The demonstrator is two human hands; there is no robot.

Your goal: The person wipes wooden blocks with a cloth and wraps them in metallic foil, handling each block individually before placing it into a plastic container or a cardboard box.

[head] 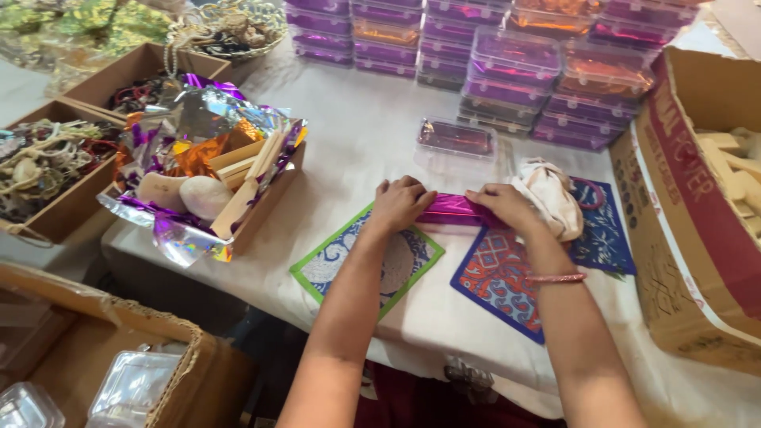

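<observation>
Purple foil strip (450, 211) lies at the frame centre; the left hand (400, 203) and right hand (501, 204) both press it, fingers curled narrow.

two hands (400, 204), three patterned mats (499, 277), one purple foil strip (450, 211), three cardboard boxes (690, 238)

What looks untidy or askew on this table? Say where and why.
The foil spills crumpled over its cardboard tray, left of the hands. The red mat overhangs the table edge.
</observation>
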